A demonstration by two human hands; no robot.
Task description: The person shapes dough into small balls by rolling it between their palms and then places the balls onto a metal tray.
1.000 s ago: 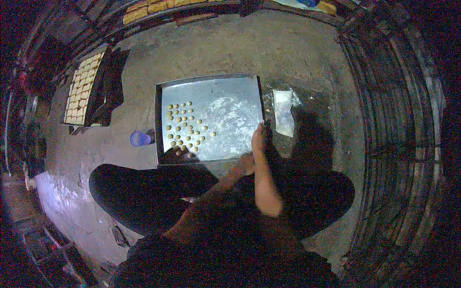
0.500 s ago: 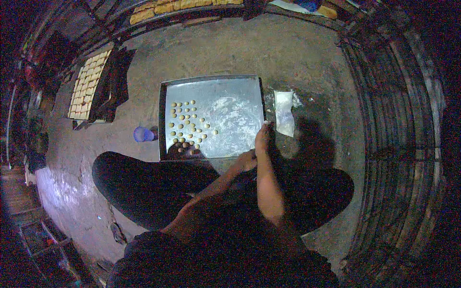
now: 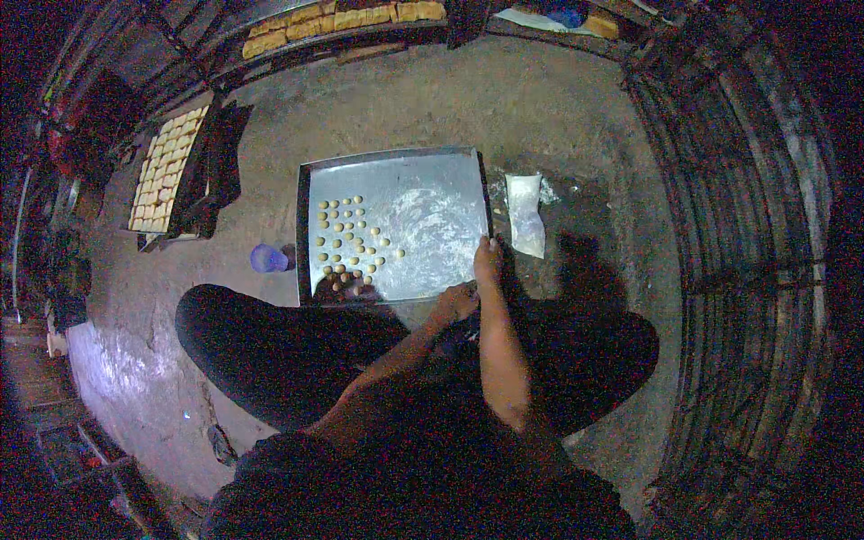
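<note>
A wide metal baking tray (image 3: 432, 283) lies in front of my crossed legs, its right half dusted with white flour. Several small round dough balls (image 3: 349, 227) are spread over its left half, some in loose rows. My right hand (image 3: 487, 261) is closed on the tray's right rim, near the front corner. Just left of it, my left hand (image 3: 460, 299) is closed at the near rim by the same corner; its fingertips are hidden. Beside the right rim lies a clear plastic bag of white flour (image 3: 525, 216), with some powder spilled around it.
A purple cup (image 3: 268, 258) stands left of the tray. Farther left, a tray of pale dough pieces (image 3: 167, 171) rests on a dark support. Baked bread (image 3: 360, 20) fills a shelf at the back. Dark slatted metal racks (image 3: 747, 270) line the right side.
The whole view has shifted slightly. My right hand's fingers sit a little nearer on the tray's right rim. The dough balls keep their layout.
</note>
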